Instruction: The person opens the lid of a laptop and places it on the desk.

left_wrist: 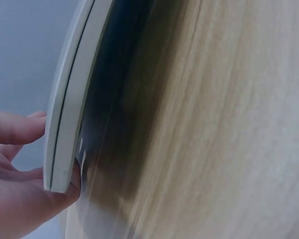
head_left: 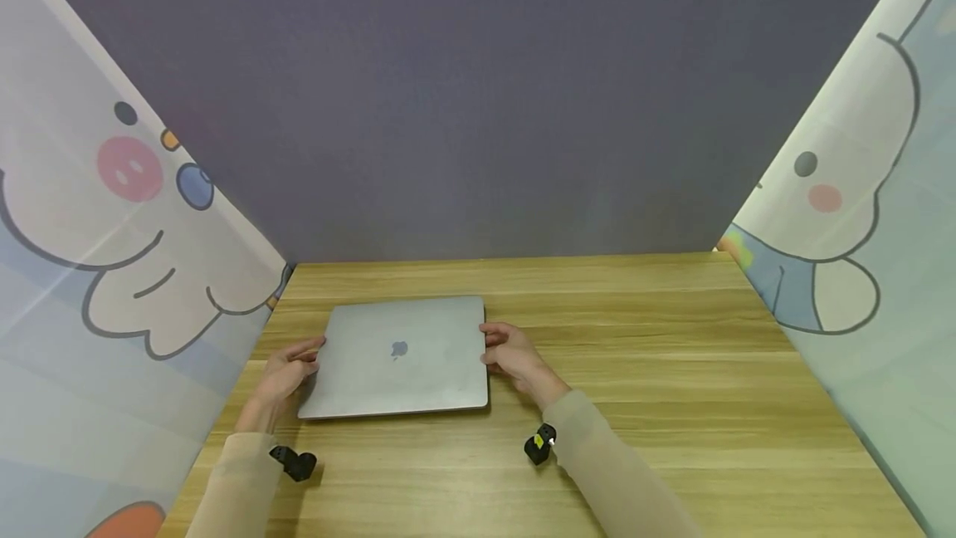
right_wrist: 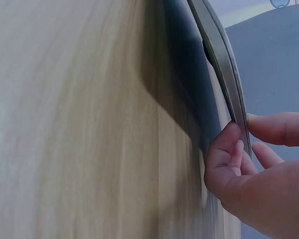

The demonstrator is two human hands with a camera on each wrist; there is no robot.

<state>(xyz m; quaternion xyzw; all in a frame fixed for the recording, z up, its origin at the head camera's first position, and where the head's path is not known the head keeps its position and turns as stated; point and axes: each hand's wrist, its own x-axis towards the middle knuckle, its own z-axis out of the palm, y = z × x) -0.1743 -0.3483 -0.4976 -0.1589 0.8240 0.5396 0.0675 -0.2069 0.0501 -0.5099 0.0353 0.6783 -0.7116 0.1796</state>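
A closed silver laptop with a dark apple logo on its lid is held level between both hands, left of the table's middle. My left hand grips its left edge, thumb and fingers on opposite faces. At the right edge, my right hand pinches the laptop between thumb and curled fingers. In the left wrist view, the laptop's side stands apart from the wood, with a dark shadow between. The right wrist view likewise shows fingertips under the edge and a gap to the table.
The wood-grain table extends to the right and in front of the laptop. Behind it rises a dark grey panel. Cartoon-printed cloths hang at the left and right. Small black cameras sit on the left wrist and right wrist.
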